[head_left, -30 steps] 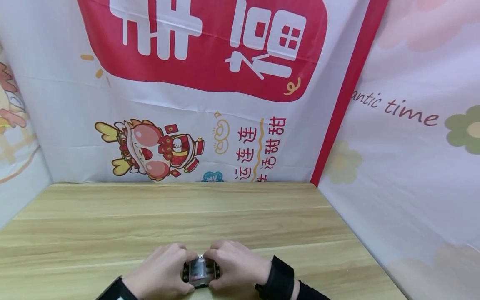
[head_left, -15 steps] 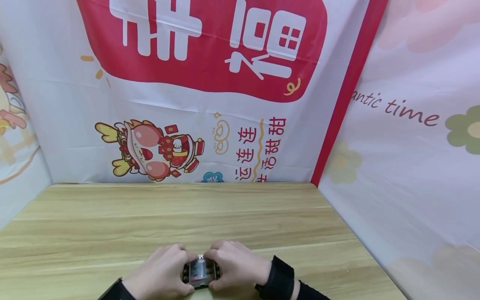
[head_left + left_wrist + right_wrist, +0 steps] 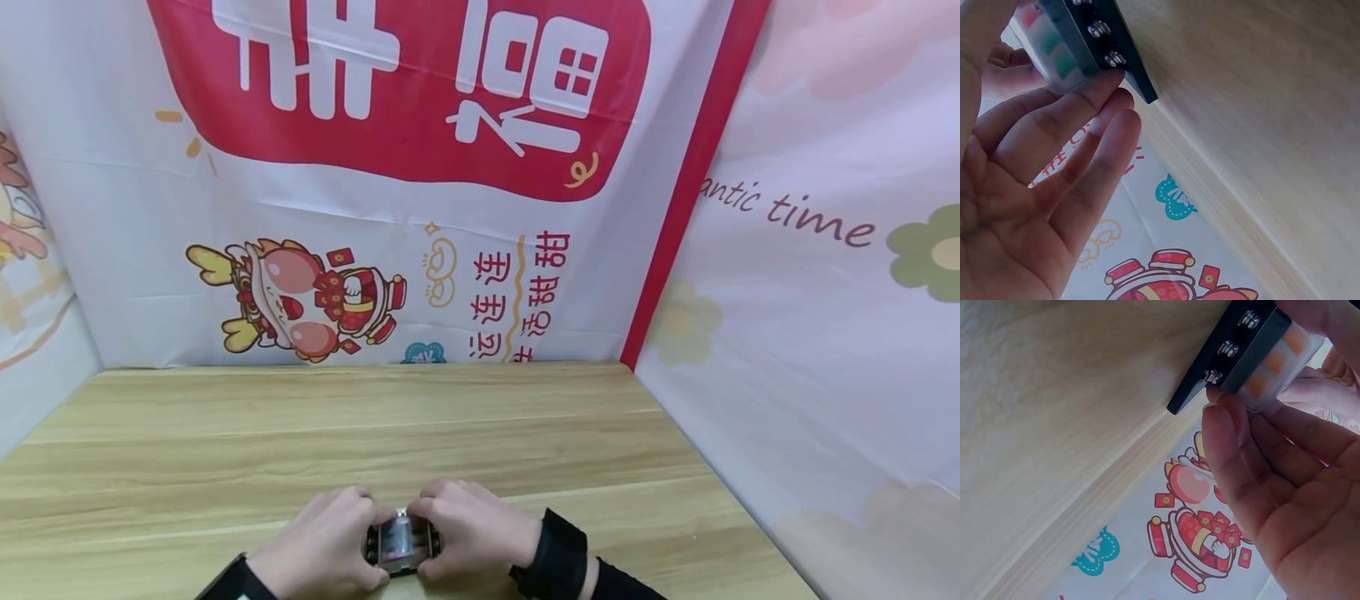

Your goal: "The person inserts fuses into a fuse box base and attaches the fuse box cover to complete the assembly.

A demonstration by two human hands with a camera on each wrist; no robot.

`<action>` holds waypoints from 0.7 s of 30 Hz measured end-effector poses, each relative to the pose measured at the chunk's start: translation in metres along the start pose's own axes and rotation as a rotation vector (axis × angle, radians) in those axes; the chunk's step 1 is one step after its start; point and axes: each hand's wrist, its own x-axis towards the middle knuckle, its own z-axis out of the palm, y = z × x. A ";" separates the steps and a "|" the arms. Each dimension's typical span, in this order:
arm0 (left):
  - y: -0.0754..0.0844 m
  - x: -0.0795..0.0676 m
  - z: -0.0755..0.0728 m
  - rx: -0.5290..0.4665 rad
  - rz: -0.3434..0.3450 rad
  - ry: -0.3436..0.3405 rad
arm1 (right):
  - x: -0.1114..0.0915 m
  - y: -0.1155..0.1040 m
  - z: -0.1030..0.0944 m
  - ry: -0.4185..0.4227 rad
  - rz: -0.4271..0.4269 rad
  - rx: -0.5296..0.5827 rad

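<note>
A small black electrical block with a clear cover (image 3: 397,540) sits near the front of the wooden table in the head view. From the left, my left hand (image 3: 327,537) grips it between thumb and fingers. My right hand (image 3: 472,531) grips its right side the same way. In the left wrist view, metal screw terminals (image 3: 1099,29) line the black base, and red and green patches show through the cover. Orange patches show behind the clear cover (image 3: 1272,365) in the right wrist view, beside more screw terminals (image 3: 1229,349). The thumbs are partly out of frame in the wrist views.
The wood-grain table (image 3: 375,442) reaches back to a hanging white and red printed cloth (image 3: 480,217). Another printed cloth (image 3: 810,333) hangs along the right side. Black straps (image 3: 555,554) are around the wrists.
The head view has shifted very slightly. Both hands keep the same hold on the electrical block, with no visible movement of it.
</note>
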 end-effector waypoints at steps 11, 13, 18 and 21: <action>0.000 0.001 -0.001 -0.019 -0.003 -0.023 | -0.001 0.001 0.001 0.008 -0.005 -0.001; 0.001 0.001 0.000 -0.003 0.001 -0.015 | -0.002 0.001 0.000 0.005 -0.002 0.000; 0.002 0.000 -0.001 -0.010 0.001 -0.014 | -0.002 0.000 -0.001 -0.003 -0.012 -0.002; 0.003 0.000 -0.002 -0.017 0.003 -0.017 | -0.001 0.000 -0.001 -0.002 -0.025 -0.013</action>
